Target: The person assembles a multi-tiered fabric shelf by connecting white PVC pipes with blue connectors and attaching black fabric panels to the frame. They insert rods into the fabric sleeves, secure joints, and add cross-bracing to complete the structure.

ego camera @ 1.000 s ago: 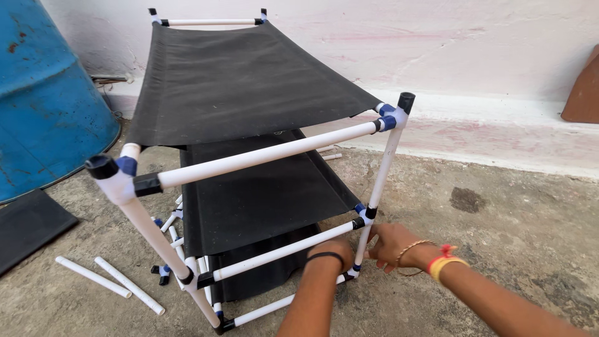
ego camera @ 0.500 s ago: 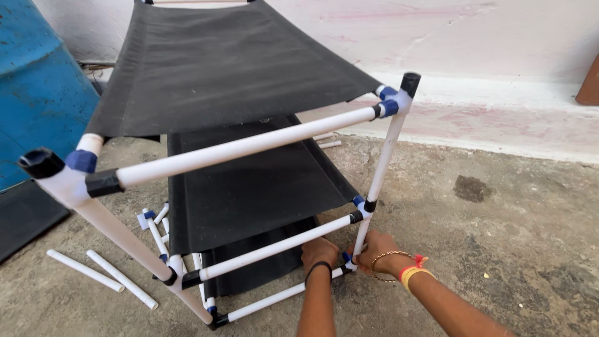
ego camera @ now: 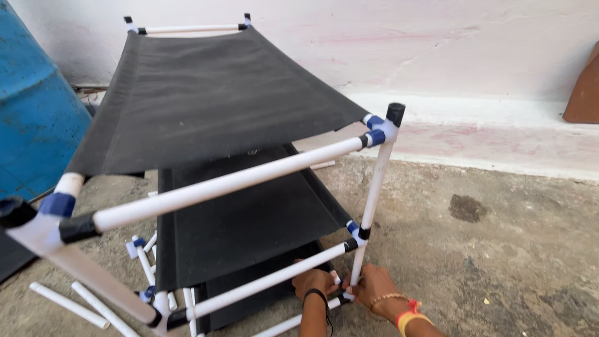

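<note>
Closer now, your view drops on the rack [ego camera: 237, 187]; both your left hand [ego camera: 315, 282] and right hand [ego camera: 374, 287] clamp fingers around its bottom corner joint [ego camera: 345, 298], bracing the post [ego camera: 373, 200] above them.

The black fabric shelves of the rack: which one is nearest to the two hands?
The lowest shelf, close to the ground. The left hand and right hand grip the rack's bottom front corner beside it; the other two shelves hang higher.

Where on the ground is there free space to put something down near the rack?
Bare concrete floor lies right of the rack, between it and the wall step. Crowded: the bottom front corner, where left hand and right hand meet, and the left side, with loose white tubes and the blue barrel.
</note>
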